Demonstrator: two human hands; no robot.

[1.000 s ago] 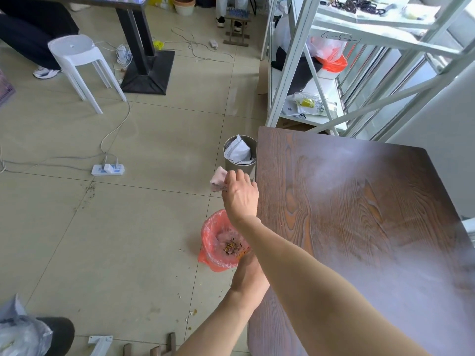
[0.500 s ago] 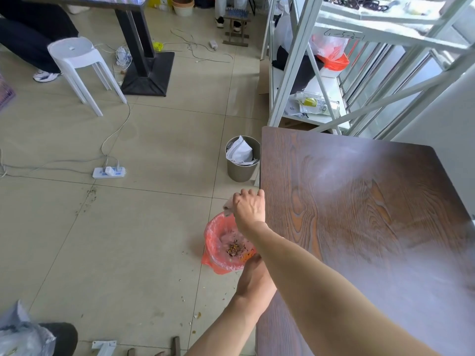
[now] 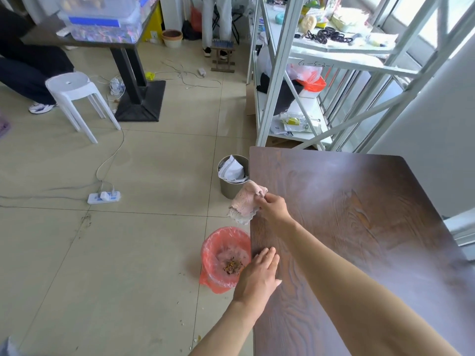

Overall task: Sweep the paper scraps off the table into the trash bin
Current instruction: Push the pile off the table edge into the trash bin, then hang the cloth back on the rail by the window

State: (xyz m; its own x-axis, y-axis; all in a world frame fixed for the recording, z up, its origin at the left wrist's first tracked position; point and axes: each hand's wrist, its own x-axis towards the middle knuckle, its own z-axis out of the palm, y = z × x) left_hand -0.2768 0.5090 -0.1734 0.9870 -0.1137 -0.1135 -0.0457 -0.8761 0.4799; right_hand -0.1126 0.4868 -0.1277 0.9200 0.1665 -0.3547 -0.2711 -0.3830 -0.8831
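Note:
A dark wooden table fills the right side. My right hand is at its left edge, pinching a pale pink cloth that hangs over the edge. My left hand lies flat, fingers apart, on the table's left edge lower down. Just left of it, on the floor, stands a trash bin lined with a red bag; brownish scraps lie at its bottom. I see no scraps on the tabletop.
A grey bin with white paper stands by the table's far left corner. A white metal shelf rack is behind the table. A white stool, a power strip and cables lie on the tiled floor. Small crumbs dot the floor near the red bin.
My right hand moved from above the red bin back up to the table edge with the cloth. My left hand came up from below and now rests flat on the table edge.

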